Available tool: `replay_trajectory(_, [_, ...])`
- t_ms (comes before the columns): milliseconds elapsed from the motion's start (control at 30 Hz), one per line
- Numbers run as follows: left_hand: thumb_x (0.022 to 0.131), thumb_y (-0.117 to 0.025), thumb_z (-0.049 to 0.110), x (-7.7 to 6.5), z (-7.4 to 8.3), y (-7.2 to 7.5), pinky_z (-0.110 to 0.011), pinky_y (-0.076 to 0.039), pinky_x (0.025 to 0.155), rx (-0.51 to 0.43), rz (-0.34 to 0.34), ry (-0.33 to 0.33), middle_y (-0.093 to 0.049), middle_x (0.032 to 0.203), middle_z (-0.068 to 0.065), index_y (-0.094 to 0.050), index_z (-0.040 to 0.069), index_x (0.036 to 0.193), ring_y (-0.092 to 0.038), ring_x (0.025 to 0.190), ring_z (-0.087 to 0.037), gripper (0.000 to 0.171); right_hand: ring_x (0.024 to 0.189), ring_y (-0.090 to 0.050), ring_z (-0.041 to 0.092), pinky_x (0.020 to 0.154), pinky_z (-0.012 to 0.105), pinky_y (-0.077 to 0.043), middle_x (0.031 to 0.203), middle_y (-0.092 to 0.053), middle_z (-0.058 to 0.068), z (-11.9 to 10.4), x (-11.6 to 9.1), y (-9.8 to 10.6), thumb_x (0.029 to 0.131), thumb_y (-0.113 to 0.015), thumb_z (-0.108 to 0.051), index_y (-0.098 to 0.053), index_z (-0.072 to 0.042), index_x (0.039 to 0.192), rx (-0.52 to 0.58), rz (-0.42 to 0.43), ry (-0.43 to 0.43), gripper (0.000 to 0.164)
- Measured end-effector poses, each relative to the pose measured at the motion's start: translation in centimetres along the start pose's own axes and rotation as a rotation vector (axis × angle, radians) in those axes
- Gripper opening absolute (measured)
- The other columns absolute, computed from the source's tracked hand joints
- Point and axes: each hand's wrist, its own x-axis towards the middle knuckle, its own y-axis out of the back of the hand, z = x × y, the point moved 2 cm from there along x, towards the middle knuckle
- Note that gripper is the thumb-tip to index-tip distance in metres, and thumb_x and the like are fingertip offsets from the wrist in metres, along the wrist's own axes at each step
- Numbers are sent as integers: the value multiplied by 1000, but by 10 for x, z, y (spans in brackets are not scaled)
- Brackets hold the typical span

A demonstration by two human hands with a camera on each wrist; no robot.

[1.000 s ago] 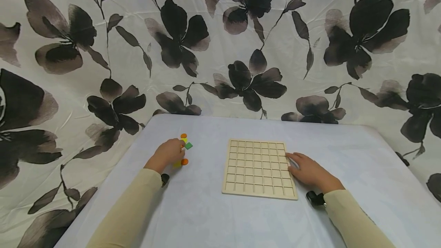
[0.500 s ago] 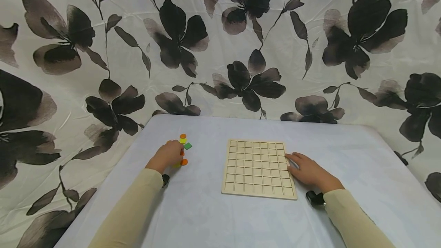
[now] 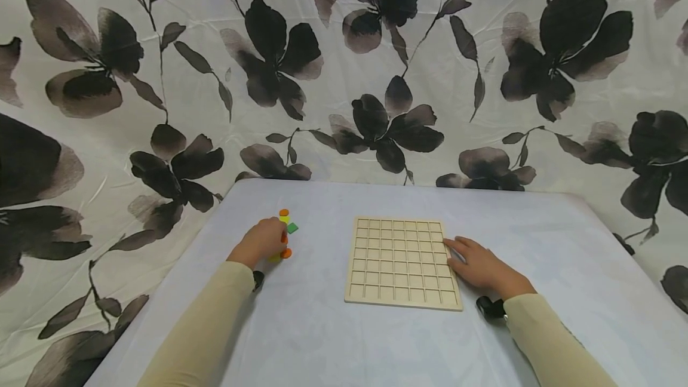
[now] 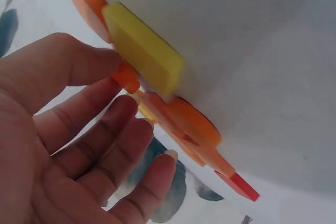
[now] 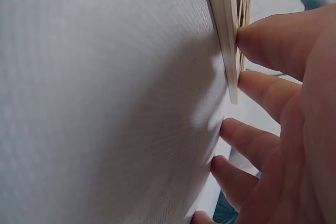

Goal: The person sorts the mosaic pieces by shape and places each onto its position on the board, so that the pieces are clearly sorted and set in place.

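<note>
Pinching now, the left hand (image 3: 260, 239) has a small orange piece (image 4: 126, 77) between thumb and index finger, the other fingers loosely bent, down among the coloured pieces on the left of the white table (image 3: 322, 333). Compared with a second ago, that hand looks more drawn together over much the same spot, and a bit of red-orange shows just below its fingers. So, as I judge it, we're at the picking-up stage, the grip only just made. Round it: a yellow block (image 4: 144, 48) just beside, an orange disc (image 3: 283, 212) and a green piece (image 3: 292, 228) near, a red piece (image 4: 239, 185) farther along the row. And on the right, hardly any change! The right hand (image 3: 478, 263) stays with its fingers spread, thumb and index finger touching the edge of the wooden grid board (image 3: 403, 263), seemingly steadying it, well apart from the pieces. Brands, labels? None readable; the board and the black wrist device (image 3: 490, 308) show no legible writing.
</note>
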Motion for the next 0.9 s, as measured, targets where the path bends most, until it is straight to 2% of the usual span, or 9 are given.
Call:
replay_trajectory(233, [90, -63, 17, 0, 11, 4, -30, -44, 66, -47, 12, -31, -60, 83, -3, -63, 8, 89, -52, 76, -20, 9, 138, -28, 51, 105, 72, -24, 152, -29, 29, 1, 2, 0, 99, -45, -34, -36, -9, 149, -6, -19, -12, 56])
replay_trajectory(333, [90, -63, 17, 1, 16, 2, -32, -46, 71, -49, 23, -54, -61, 82, -3, -64, 7, 96, -53, 77, -20, 12, 139, -27, 51, 105, 72, -23, 152, -28, 29, 1, 2, 0, 99, -45, -35, -35, -9, 149, -1, -33, -16, 57])
replay_trajectory(500, [90, -62, 19, 1, 26, 2, -39, -50, 83, -49, 28, -64, -63, 94, -5, -65, 6, 107, -55, 84, -21, 21, 139, -27, 50, 105, 72, -23, 152, -28, 29, 1, 2, 0, 100, -46, -34, -35, -8, 149, 7, -39, -14, 57])
replay_trajectory(633, [90, -62, 19, 0, 36, 1, -42, -50, 89, -52, 35, -74, -63, 102, -8, -66, 6, 109, -55, 89, -23, 24, 139, -27, 50, 106, 72, -24, 152, -28, 29, 2, 2, 0, 99, -47, -34, -36, -8, 149, 7, -40, -12, 57])
replay_trajectory(900, [89, -66, 21, 4, 49, -8, -40, -50, 93, -50, 35, -102, -64, 102, -6, -66, 7, 113, -56, 92, -21, 27, 139, -28, 51, 105, 71, -25, 152, -29, 30, 3, 3, 1, 99, -49, -35, -37, -8, 148, -1, -42, -3, 57])
